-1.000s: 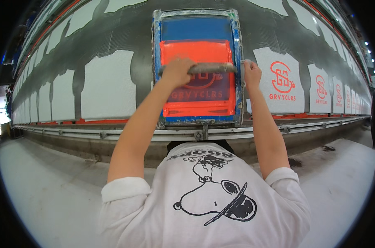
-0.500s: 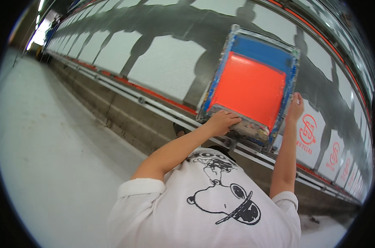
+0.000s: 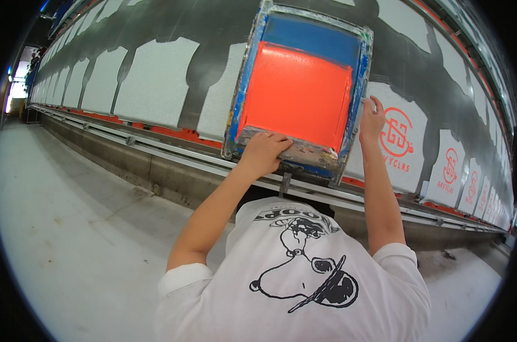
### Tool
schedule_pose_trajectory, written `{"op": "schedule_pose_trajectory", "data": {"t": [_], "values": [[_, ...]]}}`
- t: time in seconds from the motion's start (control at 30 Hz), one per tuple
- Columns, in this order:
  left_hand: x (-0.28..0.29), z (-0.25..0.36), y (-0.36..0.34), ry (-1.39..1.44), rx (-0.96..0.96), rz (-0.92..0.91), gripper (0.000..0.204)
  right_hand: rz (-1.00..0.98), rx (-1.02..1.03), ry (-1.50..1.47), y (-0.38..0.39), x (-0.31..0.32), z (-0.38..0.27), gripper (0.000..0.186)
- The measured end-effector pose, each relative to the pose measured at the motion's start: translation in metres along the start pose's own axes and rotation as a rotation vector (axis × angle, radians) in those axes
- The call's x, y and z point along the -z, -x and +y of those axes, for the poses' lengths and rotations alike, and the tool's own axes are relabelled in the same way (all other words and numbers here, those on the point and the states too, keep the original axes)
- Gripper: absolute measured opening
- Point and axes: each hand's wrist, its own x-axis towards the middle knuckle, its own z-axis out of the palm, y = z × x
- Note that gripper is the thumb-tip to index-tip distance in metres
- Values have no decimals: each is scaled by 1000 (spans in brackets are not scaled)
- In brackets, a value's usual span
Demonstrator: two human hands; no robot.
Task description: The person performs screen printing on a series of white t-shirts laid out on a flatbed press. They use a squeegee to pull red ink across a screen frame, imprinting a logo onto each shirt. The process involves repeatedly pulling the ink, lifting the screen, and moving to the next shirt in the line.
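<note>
My left hand (image 3: 266, 152) grips the worn, ink-stained squeegee (image 3: 311, 152), which lies along the near end of a printing screen (image 3: 309, 31) with a blue-and-metal frame. A sheet of bright red-orange ink (image 3: 295, 91) covers most of the mesh above the squeegee, with a blue band at the far end. My right hand (image 3: 372, 117) holds the right edge of the frame, fingers curled. Right beside it lies a white garment piece (image 3: 404, 176) with a red printed emblem and lettering.
A long grey printing table (image 3: 195, 80) carries rows of white garment pieces (image 3: 144, 80), plain on the left and printed on the right. A metal rail (image 3: 155, 148) runs along its near edge. The pale floor (image 3: 59, 216) lies on the left.
The squeegee and my left hand have moved from mid-screen to the near end; ink now covers the emblem that showed through. The view turned sharply, then partly back, between frames.
</note>
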Motion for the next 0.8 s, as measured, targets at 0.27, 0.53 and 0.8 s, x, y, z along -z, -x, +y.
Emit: {"op": "schedule_pose_trajectory", "data": {"t": [0.27, 0.53, 0.8], "values": [[35, -80, 30, -97, -93, -78, 52, 64, 78, 48, 29, -82, 6, 37], [77, -118, -101, -97, -125, -84, 37, 50, 79, 188, 38, -78, -1, 40], [117, -165, -236, -138, -22, -259, 27, 58, 83, 265, 41, -78, -5, 42]]}}
